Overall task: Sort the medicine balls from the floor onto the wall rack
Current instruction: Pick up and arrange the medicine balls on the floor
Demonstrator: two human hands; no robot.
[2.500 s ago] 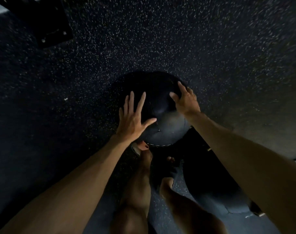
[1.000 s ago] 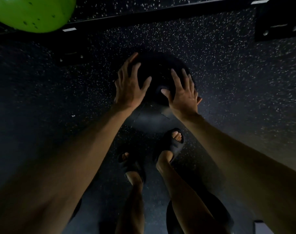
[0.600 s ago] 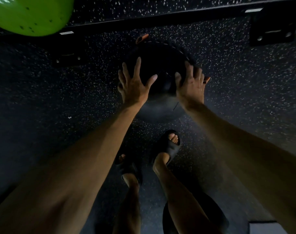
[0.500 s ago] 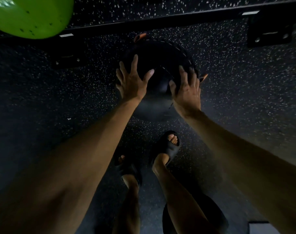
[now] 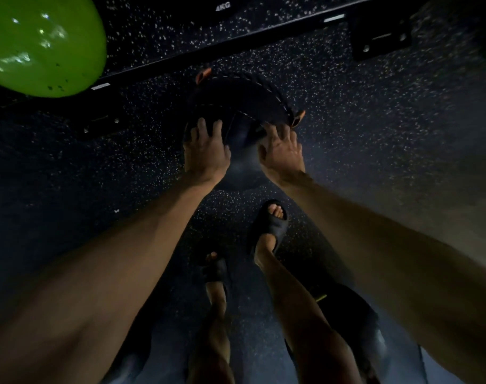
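Note:
A black medicine ball (image 5: 244,106) with white stitching and orange tabs is held up in front of me over the speckled floor. My left hand (image 5: 205,151) grips its left near side, fingers curled over the surface. On the right near side my right hand (image 5: 282,151) grips it the same way. The ball sits just below the black rack rail (image 5: 236,48) that crosses the top of the view. A bright green medicine ball (image 5: 39,42) rests on the rack at the top left.
Another dark ball (image 5: 355,322) lies on the floor by my right leg. Black rack brackets sit at the upper right (image 5: 380,37) and left (image 5: 103,126). My feet in black sandals (image 5: 269,225) stand under the ball.
Both hands have picked the black ball off the floor and carried it toward the rack rail. The fingers now curl further round it, and the green ball has come into view.

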